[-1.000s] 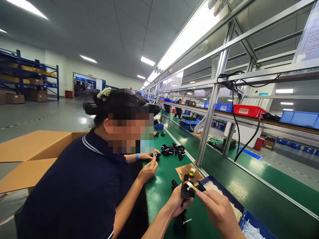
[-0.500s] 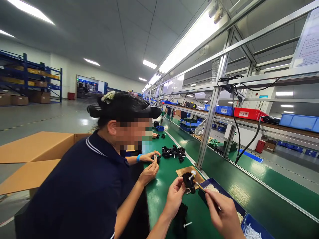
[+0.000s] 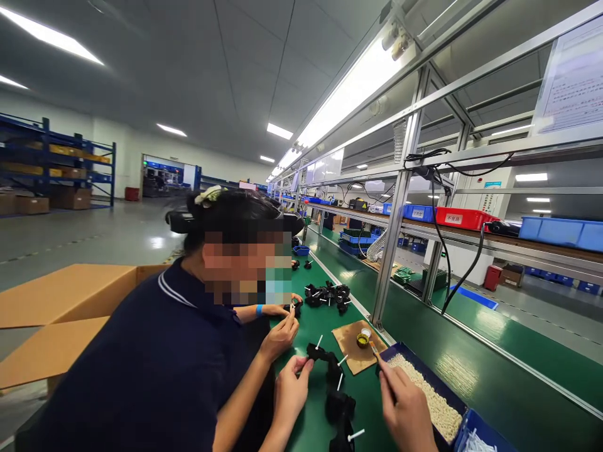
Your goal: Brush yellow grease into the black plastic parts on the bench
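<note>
My left hand (image 3: 291, 388) pinches the near edge of a small black part (image 3: 316, 351) with a white pin standing up from it. Other black parts (image 3: 340, 405) with white pins lie in a row beside that hand, towards me. In my right hand (image 3: 409, 402) is a small brush (image 3: 375, 349), its bristle end pointing up and left. Just left of the bristles, a little pot with yellow content (image 3: 362, 340) sits on a piece of brown cardboard (image 3: 348, 345), next to a white round lid (image 3: 366, 333). Brush and pot appear apart.
A co-worker (image 3: 155, 358) sits close on my left, hands (image 3: 282, 326) on a similar part. A pile of black parts (image 3: 327, 294) lies farther up the green bench (image 3: 313, 326). On the right are a blue bin of beige pieces (image 3: 424, 389) and another with white pins (image 3: 478, 442).
My left hand has lowered the black part leftward to the row on the bench. My right hand has moved slightly left and down with the brush, now away from the part.
</note>
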Available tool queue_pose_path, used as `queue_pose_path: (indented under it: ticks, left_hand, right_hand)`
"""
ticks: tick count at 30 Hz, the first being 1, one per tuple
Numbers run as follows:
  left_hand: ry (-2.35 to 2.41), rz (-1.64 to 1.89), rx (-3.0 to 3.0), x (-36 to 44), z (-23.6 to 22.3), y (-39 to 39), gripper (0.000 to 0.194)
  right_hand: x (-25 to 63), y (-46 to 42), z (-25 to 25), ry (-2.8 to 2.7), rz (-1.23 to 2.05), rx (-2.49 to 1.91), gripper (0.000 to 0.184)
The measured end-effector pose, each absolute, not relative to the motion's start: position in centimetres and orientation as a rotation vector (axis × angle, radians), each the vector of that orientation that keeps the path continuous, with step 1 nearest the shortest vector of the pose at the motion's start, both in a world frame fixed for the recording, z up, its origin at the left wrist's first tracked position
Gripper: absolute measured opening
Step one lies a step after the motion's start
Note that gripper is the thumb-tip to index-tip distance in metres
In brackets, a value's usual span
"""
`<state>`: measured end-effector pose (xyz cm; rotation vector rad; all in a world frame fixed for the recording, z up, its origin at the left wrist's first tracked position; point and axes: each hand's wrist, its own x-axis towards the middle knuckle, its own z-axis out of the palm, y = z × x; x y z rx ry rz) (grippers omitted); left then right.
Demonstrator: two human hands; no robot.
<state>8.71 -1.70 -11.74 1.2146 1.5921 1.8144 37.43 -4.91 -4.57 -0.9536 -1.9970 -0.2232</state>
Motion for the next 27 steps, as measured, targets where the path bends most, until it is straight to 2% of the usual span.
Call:
queue_pose_path:
  ticks: [4,6,11,20,27]
  left_hand:
    - [1.796,1.705,1.341,8.6,-12.5,-1.1,0.012]
    - [1.871,1.677,1.378,8.7,-13.0,-1.1,0.006]
    - [1.962,1.637,1.439,9.0,-13.7,-1.2,0.014]
    - [1.957,1.647,1.519,9.2,-13.9,-0.9,0.014]
    - [1.941,1.654,1.467,8.7,-14.0,-0.3,0.02]
  right_hand:
    - [36.7,-3.5,-9.6,-2.143,-0.395,-1.06,0.049]
    - [36.4,-2.9,-11.4,-2.197,-0.418,-1.154,0.052]
    - [34.6,-1.3,-13.2,-2.229,-0.364,-1.392,0.053]
    - [31.1,2.8,-11.9,-2.239,-0.204,-1.448,0.049]
    - [34.2,-1.9,-11.9,-2.12,0.039,-1.413,0.044]
